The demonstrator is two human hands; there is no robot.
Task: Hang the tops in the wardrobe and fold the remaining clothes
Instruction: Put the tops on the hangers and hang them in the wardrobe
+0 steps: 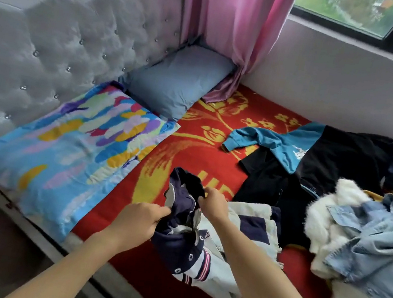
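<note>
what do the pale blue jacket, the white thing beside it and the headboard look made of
Pale blue jacket: faded denim, by its stitched seams. White garment: fluffy fleece or faux fur, hairy edge. Headboard: grey plush, probably velvet, button-tufted with shiny studs.

Tufted grey headboard (51,46) behind two pillows: a multicoloured pillow (68,148) and, just beside it, a blue-grey pillow (174,85). Red blanket (189,153) with yellow floral pattern. Pink curtain (232,19) beside a dark-framed window (348,10).
</note>
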